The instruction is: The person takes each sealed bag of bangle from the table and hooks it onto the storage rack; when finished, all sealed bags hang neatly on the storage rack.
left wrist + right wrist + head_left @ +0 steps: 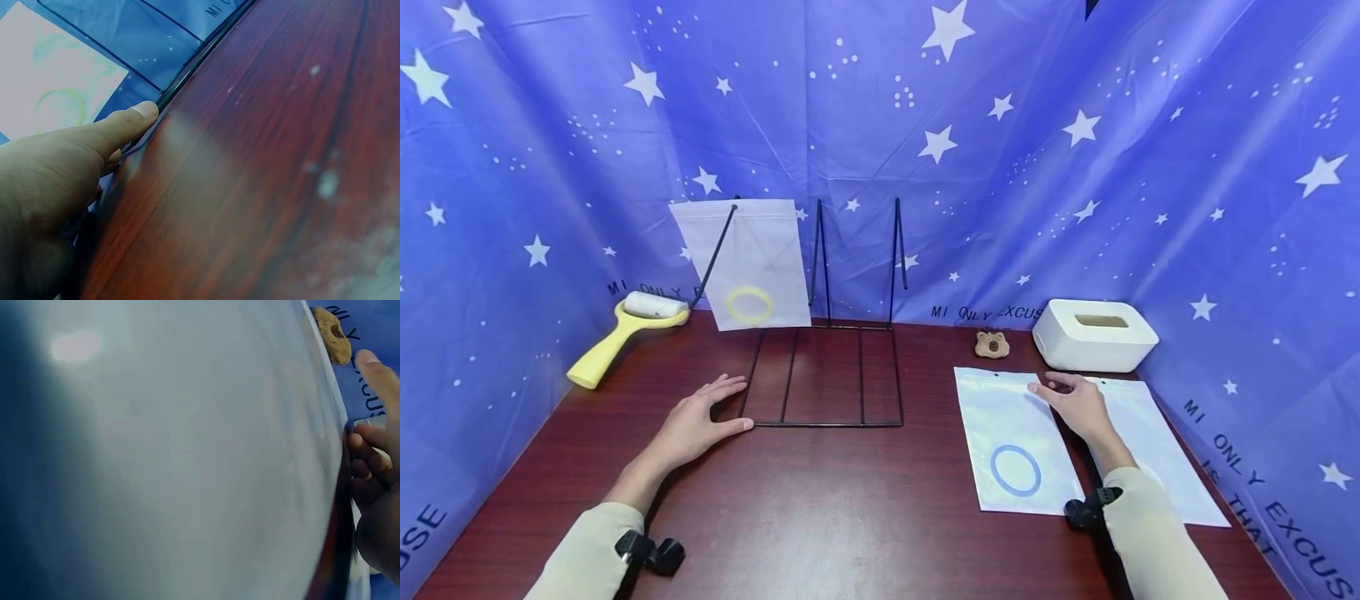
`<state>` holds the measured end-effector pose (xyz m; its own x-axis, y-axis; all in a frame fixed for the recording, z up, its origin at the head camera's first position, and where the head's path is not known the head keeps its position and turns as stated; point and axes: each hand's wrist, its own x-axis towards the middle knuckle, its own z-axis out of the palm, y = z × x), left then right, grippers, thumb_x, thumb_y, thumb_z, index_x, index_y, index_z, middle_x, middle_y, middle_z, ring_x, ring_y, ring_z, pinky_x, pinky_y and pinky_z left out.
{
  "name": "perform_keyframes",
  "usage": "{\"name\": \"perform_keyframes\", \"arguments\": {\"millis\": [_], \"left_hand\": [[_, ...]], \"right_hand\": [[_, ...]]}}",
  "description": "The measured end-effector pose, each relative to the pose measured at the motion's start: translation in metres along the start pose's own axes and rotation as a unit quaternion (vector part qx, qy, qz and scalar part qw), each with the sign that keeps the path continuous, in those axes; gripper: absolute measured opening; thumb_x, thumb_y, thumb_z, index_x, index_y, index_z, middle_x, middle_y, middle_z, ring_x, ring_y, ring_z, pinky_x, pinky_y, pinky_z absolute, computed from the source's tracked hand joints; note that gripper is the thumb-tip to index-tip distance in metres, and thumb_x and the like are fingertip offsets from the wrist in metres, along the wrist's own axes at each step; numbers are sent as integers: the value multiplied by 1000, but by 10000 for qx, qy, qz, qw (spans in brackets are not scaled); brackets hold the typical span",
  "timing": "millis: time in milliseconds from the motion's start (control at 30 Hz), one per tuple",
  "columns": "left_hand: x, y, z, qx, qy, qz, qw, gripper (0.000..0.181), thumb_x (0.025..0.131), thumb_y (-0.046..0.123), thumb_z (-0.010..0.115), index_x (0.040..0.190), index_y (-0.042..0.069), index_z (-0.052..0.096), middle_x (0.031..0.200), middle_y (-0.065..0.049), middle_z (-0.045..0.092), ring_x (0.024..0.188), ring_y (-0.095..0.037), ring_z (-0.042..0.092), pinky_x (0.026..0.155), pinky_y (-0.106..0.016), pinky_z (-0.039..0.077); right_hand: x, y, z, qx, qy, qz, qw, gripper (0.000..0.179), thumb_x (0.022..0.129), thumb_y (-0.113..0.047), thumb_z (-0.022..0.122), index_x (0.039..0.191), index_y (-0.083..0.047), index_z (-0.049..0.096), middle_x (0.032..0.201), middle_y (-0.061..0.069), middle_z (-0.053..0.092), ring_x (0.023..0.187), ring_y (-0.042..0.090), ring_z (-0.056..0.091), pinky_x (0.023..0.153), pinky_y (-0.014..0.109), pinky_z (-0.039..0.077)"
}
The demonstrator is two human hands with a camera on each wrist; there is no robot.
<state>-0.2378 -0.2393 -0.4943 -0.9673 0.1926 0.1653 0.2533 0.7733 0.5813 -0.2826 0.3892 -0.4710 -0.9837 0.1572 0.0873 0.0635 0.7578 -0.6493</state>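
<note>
A black wire rack (862, 375) stands on the table, its uprights at the back. My left hand (696, 421) rests at the rack's front left corner, thumb (140, 112) along the front bar and fingers spread by the left side. A white zip bag with a yellow ring (760, 258) hangs on the rack's left arm. On the right lies a white bag with a blue ring (1007, 417). My right hand (1081, 408) is over its top right corner, thumb apart from the fingers and fingertips right at the bag's edge. Another white bag (1172, 450) lies partly under my right forearm.
A yellow-handled lint roller (617, 337) lies at the back left. Behind the bags stand a small brown bear-shaped thing (992, 344) and a white tissue box (1093, 354). Blue star-printed cloth (865, 100) hangs around the table's back and sides.
</note>
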Motion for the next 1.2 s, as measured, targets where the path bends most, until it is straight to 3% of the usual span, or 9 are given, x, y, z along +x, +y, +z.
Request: {"name": "perform_keyframes", "arguments": {"millis": [167, 367, 533, 667, 767, 933, 1067, 1200], "left_hand": [[1, 0, 1, 65, 21, 38, 10000, 75, 85, 50, 82, 145, 10, 60, 159, -21, 47, 151, -45, 37, 113, -72, 35], [1, 1, 0, 84, 7, 42, 10000, 76, 86, 51, 81, 146, 11, 59, 159, -22, 46, 151, -46, 37, 112, -73, 34], [0, 2, -2, 60, -19, 41, 10000, 76, 86, 51, 81, 146, 11, 59, 160, -22, 45, 151, -46, 37, 112, -73, 34], [0, 3, -1, 43, -39, 45, 10000, 76, 86, 52, 80, 146, 10, 59, 160, -23, 45, 151, -47, 37, 111, -74, 34], [1, 2, 0, 50, -64, 22, 10000, 77, 86, 53, 80, 147, 11, 58, 160, -23, 45, 151, -47, 37, 110, -75, 33], [2, 1, 2, 74, -78, 34, 9999, 78, 86, 57, 78, 147, 11, 58, 160, -23, 45, 151, -46, 36, 111, -75, 33], [2, 1, 2, 71, -51, 49, 9999, 78, 86, 56, 79, 147, 11, 58, 160, -23, 45, 151, -47, 36, 111, -75, 34], [1, 1, 1, 83, -45, 23, 10000, 78, 87, 56, 78, 147, 10, 58, 160, -23, 44, 150, -47, 37, 110, -75, 34]], "right_hand": [[1, 5, 7, -284, -27, -310, 9991, 69, 90, -43, 80, 136, 7, 63, 131, 31, 61, 120, 45, 58, 100, 57, 47], [2, 6, 10, -417, 40, -409, 9983, 59, 89, -31, 82, 133, 5, 65, 144, 35, 51, 140, 54, 42, 114, 66, 35], [3, 7, 11, -539, 125, -663, 9963, 51, 90, -27, 82, 128, 5, 69, 123, 27, 62, 113, 43, 59, 97, 57, 48], [3, 7, 12, -586, 136, -772, 9952, 44, 91, -28, 80, 121, 3, 72, 110, 21, 65, 98, 33, 61, 85, 43, 49], [1, 5, 13, -580, 79, -749, 9955, 38, 93, -28, 78, 116, 2, 74, 106, 18, 65, 95, 29, 59, 82, 38, 46], [-3, 1, 11, -612, 23, -584, 9964, 32, 94, -25, 77, 110, 3, 72, 108, 20, 65, 97, 32, 60, 85, 42, 46], [-4, -5, 9, -542, -6, -378, 9978, 32, 95, -24, 74, 112, 3, 70, 116, 24, 65, 102, 36, 59, 86, 45, 47], [-3, -10, 8, -411, 124, -197, 9989, 32, 96, -24, 73, 117, 0, 70, 117, 24, 69, 102, 33, 62, 83, 36, 48]]}}
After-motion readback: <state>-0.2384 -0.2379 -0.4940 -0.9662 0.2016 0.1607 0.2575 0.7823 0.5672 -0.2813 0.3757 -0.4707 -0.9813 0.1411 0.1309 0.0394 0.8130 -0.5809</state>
